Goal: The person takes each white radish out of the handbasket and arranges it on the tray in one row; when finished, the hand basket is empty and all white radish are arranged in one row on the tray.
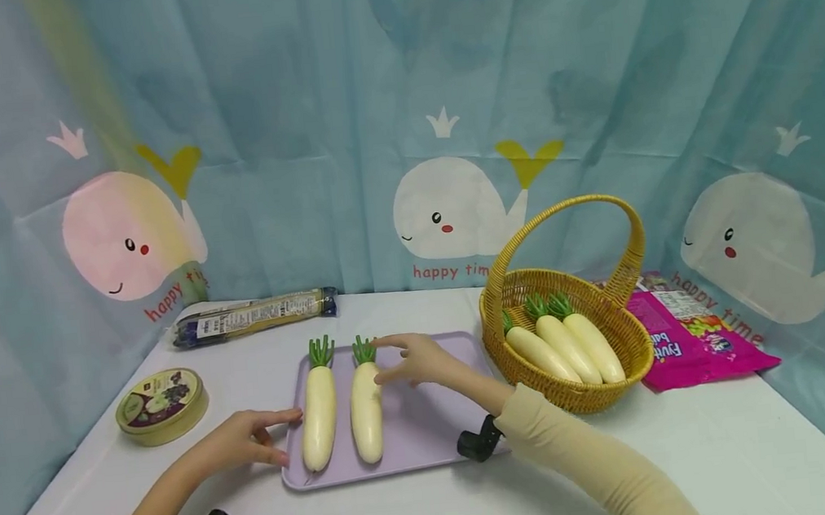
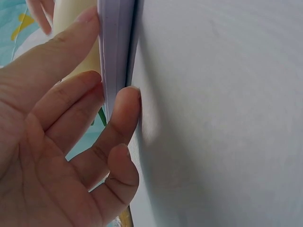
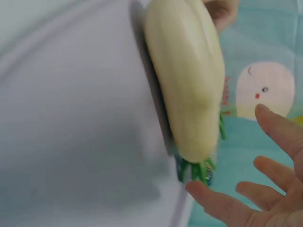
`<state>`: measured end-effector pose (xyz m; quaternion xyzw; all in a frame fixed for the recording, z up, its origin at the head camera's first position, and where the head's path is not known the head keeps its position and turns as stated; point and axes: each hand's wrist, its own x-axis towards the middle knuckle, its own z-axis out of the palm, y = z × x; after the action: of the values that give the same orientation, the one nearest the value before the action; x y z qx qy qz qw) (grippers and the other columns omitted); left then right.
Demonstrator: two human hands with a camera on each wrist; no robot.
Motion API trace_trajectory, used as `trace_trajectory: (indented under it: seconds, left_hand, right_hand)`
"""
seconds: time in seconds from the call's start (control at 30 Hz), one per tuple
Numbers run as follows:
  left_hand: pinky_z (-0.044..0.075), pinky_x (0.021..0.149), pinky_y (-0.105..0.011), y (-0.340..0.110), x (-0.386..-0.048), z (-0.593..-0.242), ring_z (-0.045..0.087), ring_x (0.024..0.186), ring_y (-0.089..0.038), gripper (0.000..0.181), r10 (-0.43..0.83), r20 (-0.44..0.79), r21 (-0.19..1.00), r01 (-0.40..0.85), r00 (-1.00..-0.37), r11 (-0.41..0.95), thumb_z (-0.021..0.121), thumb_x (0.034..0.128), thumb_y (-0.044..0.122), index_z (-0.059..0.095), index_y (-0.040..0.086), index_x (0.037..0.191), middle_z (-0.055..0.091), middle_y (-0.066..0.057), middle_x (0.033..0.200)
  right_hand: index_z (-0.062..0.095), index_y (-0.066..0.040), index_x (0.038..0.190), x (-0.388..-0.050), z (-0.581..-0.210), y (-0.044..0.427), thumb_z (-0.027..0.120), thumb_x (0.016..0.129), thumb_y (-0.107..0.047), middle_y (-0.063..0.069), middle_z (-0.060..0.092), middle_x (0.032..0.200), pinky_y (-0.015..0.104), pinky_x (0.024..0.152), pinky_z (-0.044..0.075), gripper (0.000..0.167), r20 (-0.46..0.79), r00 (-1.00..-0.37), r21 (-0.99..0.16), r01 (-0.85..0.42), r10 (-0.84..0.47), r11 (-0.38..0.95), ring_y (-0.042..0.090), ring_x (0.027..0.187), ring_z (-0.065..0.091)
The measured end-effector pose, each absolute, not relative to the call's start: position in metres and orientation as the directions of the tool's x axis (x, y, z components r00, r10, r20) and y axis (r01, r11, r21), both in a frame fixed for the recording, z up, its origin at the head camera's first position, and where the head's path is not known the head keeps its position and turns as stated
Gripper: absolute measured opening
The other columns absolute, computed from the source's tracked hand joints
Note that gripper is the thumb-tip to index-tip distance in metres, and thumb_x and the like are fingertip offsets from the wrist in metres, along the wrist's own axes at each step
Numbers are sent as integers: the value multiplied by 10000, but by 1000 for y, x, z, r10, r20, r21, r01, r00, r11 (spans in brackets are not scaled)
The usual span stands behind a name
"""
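Note:
On a lilac tray [image 1: 427, 428], two white radishes with green stem tops lie side by side, the left radish [image 1: 319, 417] and the right radish [image 1: 366, 413]. My left hand [image 1: 240, 440] is at the tray's left edge, and in the left wrist view its fingertips touch the tray's rim [image 2: 113, 52], the fingers loosely bent. Over the right radish's top end hovers my right hand [image 1: 421, 360], fingers spread. In the right wrist view nothing is between those fingers, and one fingertip is near the green stems [image 3: 196, 171]; contact cannot be made out.
Right of the tray stands a yellow wicker basket [image 1: 494, 316] with a tall handle and three more radishes [image 1: 568, 346]. Pink snack bags [image 1: 685, 340] lie behind it. A round tin [image 1: 163, 406] and a long plastic-wrapped packet [image 1: 256, 316] are at left. A whale-print curtain [image 1: 313, 135] hangs behind.

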<state>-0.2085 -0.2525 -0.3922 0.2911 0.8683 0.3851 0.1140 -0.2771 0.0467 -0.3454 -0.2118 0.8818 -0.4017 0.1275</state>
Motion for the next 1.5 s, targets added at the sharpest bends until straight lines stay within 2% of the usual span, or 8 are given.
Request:
trace_trajectory:
  seconds: [0.13,0.27,0.4,0.6,0.77,0.97,1.27,1.5]
  left_hand:
    - [407,541,-252,-250,-205,-393,508,609,-70,672,586,-2,741,392,-810,545,740,711,250,473,-94,1224,612,-164,985]
    - [390,531,-249,-250,-207,-387,484,607,-70,678,567,-11,725,384,-824,572,743,709,237,466,-95,1232,618,-79,892]
    - [392,529,-247,-245,-211,-384,466,610,-61,673,586,6,705,419,-810,572,739,713,253,475,-97,1223,614,-67,903]
    - [399,538,-249,-241,-213,-389,459,623,-58,673,586,13,689,432,-810,582,740,703,269,491,-93,1212,611,-85,930]
    - [395,536,-250,-243,-211,-390,463,619,-66,676,580,2,697,417,-815,583,739,705,263,484,-90,1221,611,-59,890]
    - [387,528,-246,-244,-209,-390,461,608,-63,672,579,0,709,408,-816,576,736,709,254,479,-89,1227,606,-31,859]
    - [407,547,-255,-245,-209,-389,478,621,-70,660,574,-5,701,406,-819,586,739,705,256,495,-81,1217,616,-97,936]
    - [401,552,-253,-248,-206,-389,487,614,-80,666,560,-24,703,384,-828,598,740,710,259,486,-85,1220,605,-9,803]
  right_hand:
    - [535,-185,1262,-263,-329,74,762,720,-223,129,422,1323,331,548,489,589,-27,-847,-697,-365,-531,618,335,1139,438]
    - [521,-223,1273,-254,-308,102,761,717,-257,98,425,1327,294,573,481,607,-5,-842,-706,-379,-539,598,292,1147,441]
    - [498,-220,1298,-249,-295,134,758,718,-258,81,435,1322,294,636,481,637,45,-846,-718,-397,-531,571,285,1146,444]
    - [482,-131,1309,-240,-284,176,737,737,-258,73,430,1325,383,832,413,639,251,-781,-549,-602,-572,580,262,1143,448]
    - [479,-87,1303,-236,-278,201,724,747,-276,64,460,1302,423,869,379,636,298,-740,-516,-656,-603,550,260,1156,434]
    - [524,-91,1266,-245,-276,222,715,756,-278,12,500,1264,383,857,395,576,326,-710,-453,-697,-624,557,214,1163,430]
    - [537,-69,1247,-271,-275,244,682,794,-232,101,524,1229,441,834,401,503,291,-774,-522,-621,-562,585,295,1089,492]
    - [510,-76,1273,-295,-275,247,682,793,-288,129,504,1245,411,754,454,553,248,-822,-556,-554,-512,620,312,1075,498]
